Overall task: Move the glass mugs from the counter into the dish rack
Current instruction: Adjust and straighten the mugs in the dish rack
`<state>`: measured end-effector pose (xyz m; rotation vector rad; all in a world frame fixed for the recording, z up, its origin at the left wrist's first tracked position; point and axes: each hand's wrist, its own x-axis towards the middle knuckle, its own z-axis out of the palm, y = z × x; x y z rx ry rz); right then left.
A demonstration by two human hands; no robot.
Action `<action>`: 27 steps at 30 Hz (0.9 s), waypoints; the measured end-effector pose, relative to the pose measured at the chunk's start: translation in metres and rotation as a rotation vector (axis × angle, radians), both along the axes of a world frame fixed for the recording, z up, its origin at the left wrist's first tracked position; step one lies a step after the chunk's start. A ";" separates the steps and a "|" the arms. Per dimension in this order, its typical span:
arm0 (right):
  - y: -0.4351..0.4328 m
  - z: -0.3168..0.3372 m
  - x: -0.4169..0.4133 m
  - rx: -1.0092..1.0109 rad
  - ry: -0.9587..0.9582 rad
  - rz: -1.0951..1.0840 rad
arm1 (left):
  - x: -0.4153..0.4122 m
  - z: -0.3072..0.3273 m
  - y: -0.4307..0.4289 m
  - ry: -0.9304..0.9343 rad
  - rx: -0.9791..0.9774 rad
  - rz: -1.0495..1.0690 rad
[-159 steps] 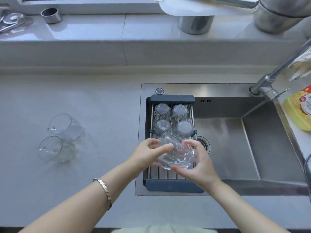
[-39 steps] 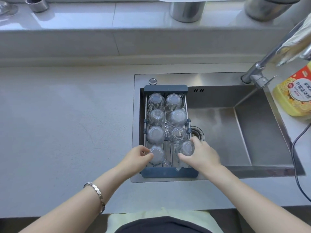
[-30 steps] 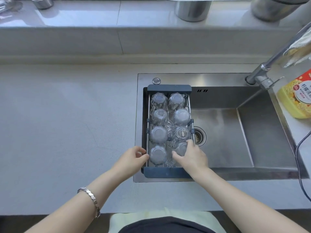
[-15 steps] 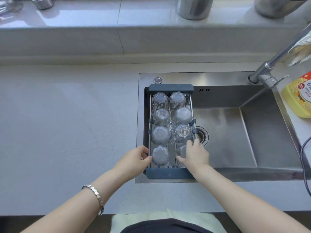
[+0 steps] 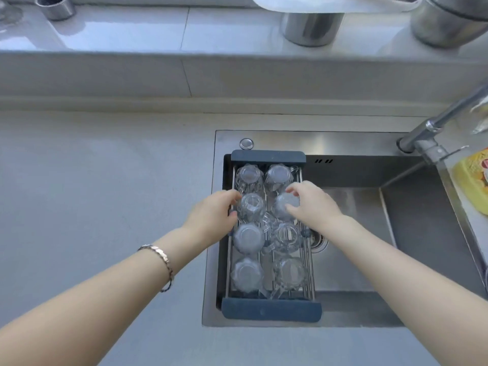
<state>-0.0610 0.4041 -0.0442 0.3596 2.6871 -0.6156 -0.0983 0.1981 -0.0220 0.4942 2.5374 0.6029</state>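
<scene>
The dish rack [image 5: 272, 311], dark blue at both ends, spans the left side of the sink. It holds several clear glass mugs upside down in two columns. My left hand [image 5: 211, 215] is curled against the left mug of the second row [image 5: 250, 207], with fingers on its side. My right hand [image 5: 314, 204] has fingers and thumb on the right mug of that row [image 5: 282, 210]. The two nearest mugs [image 5: 247, 272] [image 5: 290, 273] stand free of both hands. No mug shows on the counter [image 5: 105, 207].
The steel sink basin [image 5: 356, 233] with its drain [image 5: 320, 241] lies right of the rack. A faucet [image 5: 435, 128] reaches in from the right, beside a yellow detergent bottle [image 5: 472, 180]. Steel containers [image 5: 311, 27] [image 5: 449, 19] and a small cup [image 5: 55, 6] stand on the sill.
Both hands moved from the rack's near end to its second row from the far end. The two mugs on the left counter five seconds ago are gone, and the rack holds more mugs.
</scene>
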 end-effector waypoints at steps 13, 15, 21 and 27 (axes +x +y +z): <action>0.018 -0.067 -0.072 -0.004 0.013 -0.003 | -0.110 -0.054 0.076 0.376 -0.611 -1.013; 0.020 -0.069 -0.066 -0.061 0.050 -0.031 | -0.114 -0.059 0.080 0.416 -0.620 -1.093; 0.019 -0.072 -0.060 -0.169 0.111 -0.127 | -0.116 -0.036 0.083 0.472 -0.619 -1.146; 0.019 -0.072 -0.061 -0.226 0.114 -0.179 | -0.111 0.017 0.051 0.340 -0.375 -0.606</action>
